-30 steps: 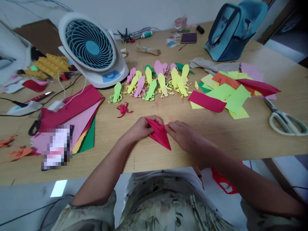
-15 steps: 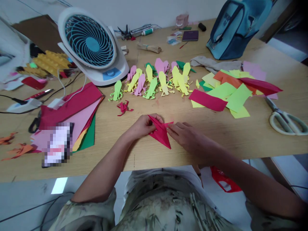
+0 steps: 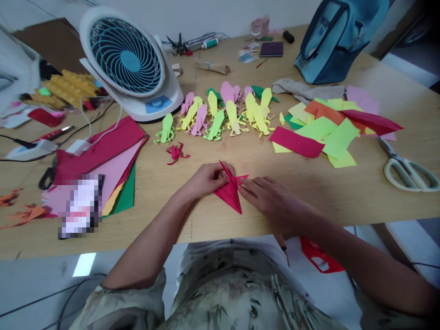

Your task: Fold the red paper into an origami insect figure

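Observation:
A red folded paper (image 3: pixel 231 196) with pointed corners lies on the wooden table (image 3: pixel 154 229) in front of me. My left hand (image 3: pixel 209 179) pinches its upper left part, where one flap stands raised. From the other side, my right hand (image 3: pixel 263 195) presses its fingertips on the right point of the paper. Just beyond my left hand sits a small red folded paper figure (image 3: pixel 177 153). Behind it several folded figures in green, yellow and pink, such as a light green one (image 3: pixel 167 129), stand grouped together.
At the right lie loose coloured paper pieces (image 3: pixel 316 133) and scissors (image 3: pixel 405 172). A fan (image 3: pixel 132 64) stands at the back left, with large paper sheets (image 3: pixel 99 151) and a phone (image 3: pixel 80 206) in front of it. A blue bag (image 3: pixel 330 50) is at the back right.
The raised flap of the red paper has swung up and to the right under my left hand's fingers. My right hand has barely moved.

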Tool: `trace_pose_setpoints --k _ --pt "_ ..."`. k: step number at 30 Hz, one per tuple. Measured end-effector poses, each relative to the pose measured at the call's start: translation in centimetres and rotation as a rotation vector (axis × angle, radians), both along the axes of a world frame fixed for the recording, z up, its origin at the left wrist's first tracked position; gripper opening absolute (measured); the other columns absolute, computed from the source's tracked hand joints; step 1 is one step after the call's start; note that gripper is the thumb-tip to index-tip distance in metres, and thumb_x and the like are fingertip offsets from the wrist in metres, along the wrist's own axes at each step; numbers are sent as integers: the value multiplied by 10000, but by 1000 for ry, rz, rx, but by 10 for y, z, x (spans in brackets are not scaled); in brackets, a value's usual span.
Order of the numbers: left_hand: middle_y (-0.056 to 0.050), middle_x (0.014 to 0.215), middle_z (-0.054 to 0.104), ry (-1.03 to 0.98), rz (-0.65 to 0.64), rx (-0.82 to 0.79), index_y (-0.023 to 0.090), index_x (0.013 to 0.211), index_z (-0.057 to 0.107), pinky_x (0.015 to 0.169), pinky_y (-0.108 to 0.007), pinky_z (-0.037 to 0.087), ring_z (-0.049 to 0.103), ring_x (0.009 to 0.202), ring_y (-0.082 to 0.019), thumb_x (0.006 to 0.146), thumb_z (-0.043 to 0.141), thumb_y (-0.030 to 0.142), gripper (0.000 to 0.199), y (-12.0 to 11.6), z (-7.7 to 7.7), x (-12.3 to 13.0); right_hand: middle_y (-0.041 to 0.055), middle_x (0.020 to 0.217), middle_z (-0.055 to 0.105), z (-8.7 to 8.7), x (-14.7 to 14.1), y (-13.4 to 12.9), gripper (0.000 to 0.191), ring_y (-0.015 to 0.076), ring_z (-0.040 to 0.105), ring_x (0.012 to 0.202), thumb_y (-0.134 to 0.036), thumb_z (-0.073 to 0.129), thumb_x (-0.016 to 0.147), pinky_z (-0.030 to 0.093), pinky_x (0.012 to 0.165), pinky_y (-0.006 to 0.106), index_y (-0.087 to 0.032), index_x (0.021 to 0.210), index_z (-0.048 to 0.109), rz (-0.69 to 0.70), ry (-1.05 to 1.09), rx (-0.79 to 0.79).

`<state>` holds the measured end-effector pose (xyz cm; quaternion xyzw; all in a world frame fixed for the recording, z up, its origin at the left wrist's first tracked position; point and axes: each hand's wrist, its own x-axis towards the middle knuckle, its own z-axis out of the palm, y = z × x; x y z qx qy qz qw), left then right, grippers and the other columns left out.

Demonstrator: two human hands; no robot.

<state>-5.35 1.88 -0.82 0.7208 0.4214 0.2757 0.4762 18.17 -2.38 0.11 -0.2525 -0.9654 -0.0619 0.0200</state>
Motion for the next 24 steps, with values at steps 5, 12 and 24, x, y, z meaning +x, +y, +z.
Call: trace_pose_setpoints --k 5,12,24 --pt "-8 804 623 5 3 11 132 902 660 684 -248 435 558 724 -123 782 566 155 154 -1 -2 0 218 1321 611 -5 2 -2 360 303 565 1099 -115 445 968 454 892 419 -55 1291 593 8 -7 24" --pt "27 730 577 41 62 31 158 917 625 604 -224 380 511 637 -101 838 635 244 118 -6 -7 7 207 1280 612 -3 3 -3 357 288 574 1081 -95 477 940 472 889 410 -69 1274 602 5 61 -48" --pt "-34 992 654 548 156 403 224 983 671 675 -276 430 612 849 -176 918 615 281 102 -35 -2 21 190 1267 634 -3 16 -18 416 290 575 1204 -66 548 871 480 981 433 -107 1281 608 -31 218 -188"
